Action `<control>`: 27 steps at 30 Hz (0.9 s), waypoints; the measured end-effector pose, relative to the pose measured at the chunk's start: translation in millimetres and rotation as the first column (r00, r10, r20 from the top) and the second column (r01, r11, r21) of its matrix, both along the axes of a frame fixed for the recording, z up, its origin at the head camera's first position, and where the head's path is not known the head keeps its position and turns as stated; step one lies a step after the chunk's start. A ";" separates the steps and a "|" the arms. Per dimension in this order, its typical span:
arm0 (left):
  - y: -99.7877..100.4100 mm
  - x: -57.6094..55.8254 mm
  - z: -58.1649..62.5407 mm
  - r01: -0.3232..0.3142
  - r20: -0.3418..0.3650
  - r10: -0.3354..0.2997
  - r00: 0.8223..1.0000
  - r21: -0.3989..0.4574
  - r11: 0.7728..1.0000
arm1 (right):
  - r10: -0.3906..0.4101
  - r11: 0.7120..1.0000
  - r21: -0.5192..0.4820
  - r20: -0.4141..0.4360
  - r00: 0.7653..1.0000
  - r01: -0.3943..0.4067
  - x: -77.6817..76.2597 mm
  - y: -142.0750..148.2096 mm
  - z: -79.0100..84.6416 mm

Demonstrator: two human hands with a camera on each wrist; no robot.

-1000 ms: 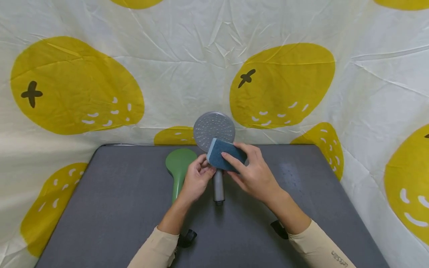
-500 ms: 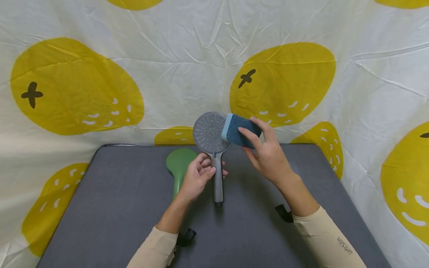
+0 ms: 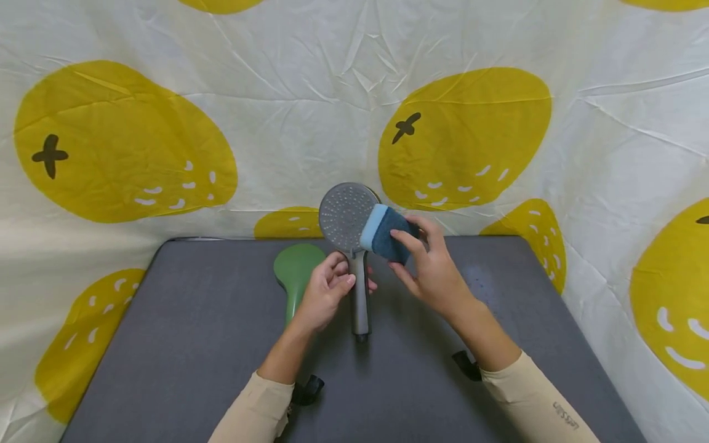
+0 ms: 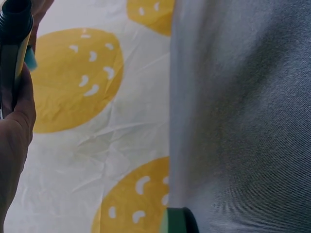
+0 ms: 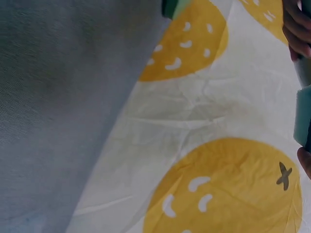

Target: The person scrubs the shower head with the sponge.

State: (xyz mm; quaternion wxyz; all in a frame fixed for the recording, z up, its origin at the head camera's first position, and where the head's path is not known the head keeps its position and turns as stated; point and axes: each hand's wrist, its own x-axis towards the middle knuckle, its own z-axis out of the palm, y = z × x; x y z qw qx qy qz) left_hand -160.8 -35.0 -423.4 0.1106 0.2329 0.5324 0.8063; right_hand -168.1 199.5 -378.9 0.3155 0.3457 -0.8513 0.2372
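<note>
A grey shower head (image 3: 346,214) with a round perforated face stands upright over the dark grey table (image 3: 194,344). My left hand (image 3: 327,292) grips its handle (image 3: 360,301), whose dark end (image 4: 14,19) shows in the left wrist view. My right hand (image 3: 429,264) holds a blue sponge (image 3: 384,232) with a light blue layer, pressed against the lower right of the face. An edge of the sponge (image 5: 303,119) appears in the right wrist view. A green shower head (image 3: 296,277) lies flat on the table just left of my left hand.
A white cloth (image 3: 304,111) with large yellow fruit shapes hangs behind and around the table. Black wrist straps (image 3: 307,391) show under both sleeves. A faint pale smudge (image 3: 479,280) marks the table to the right of my right hand.
The sponge went from the neck of the grey shower head up to its right rim, then came down to the lower right of the face. My left hand kept its grip.
</note>
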 end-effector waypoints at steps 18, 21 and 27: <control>1.7 -1.9 2.1 -0.109 0.004 0.109 0.994 0.083 0.991 | 0.008 0.997 0.077 -0.009 1.000 -0.007 6.9 -2.8 -18.6; -0.1 -3.2 2.9 -0.079 -0.014 0.082 0.997 0.116 0.990 | -0.008 0.998 0.070 -0.006 1.000 0.008 2.0 0.8 -13.9; -1.0 -7.6 2.9 -0.059 -0.024 0.062 0.998 0.088 0.994 | -0.019 0.998 0.057 -0.025 1.000 0.020 -9.7 8.7 -6.4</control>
